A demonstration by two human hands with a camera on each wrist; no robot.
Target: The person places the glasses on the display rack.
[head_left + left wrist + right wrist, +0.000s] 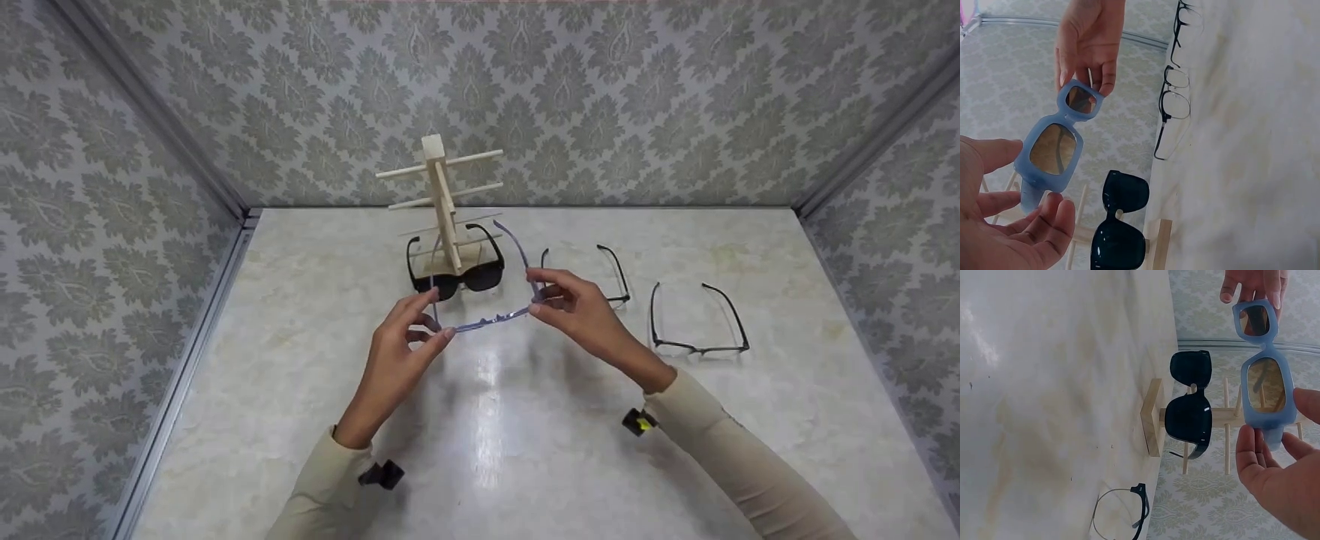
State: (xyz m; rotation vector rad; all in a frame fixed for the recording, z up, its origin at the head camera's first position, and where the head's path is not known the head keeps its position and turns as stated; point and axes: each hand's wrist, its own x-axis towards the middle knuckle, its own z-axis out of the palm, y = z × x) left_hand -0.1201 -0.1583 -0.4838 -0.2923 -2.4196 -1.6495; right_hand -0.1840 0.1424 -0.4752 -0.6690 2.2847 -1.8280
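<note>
My left hand (401, 334) and right hand (576, 306) hold a pair of blue-framed sunglasses (495, 320) between them, each gripping one end of the front near the hinge. Its temples are unfolded and point away, toward the back wall. Brown-tinted lenses show in the left wrist view, where the blue sunglasses (1074, 117) hang above the table. Just beyond the hands is a wooden display stand (442, 199) with several crossbars. Black sunglasses (481, 277) hang low on that stand, temples spread around its post, and the left fingertips overlap them in the head view.
Right of the stand lie dark-framed eyeglasses (616, 271) with open temples, partly behind the right hand. Another pair of black-rimmed eyeglasses (697, 349) rests farther right on the marbled table (300, 390). Patterned walls (570, 97) enclose the back and both sides.
</note>
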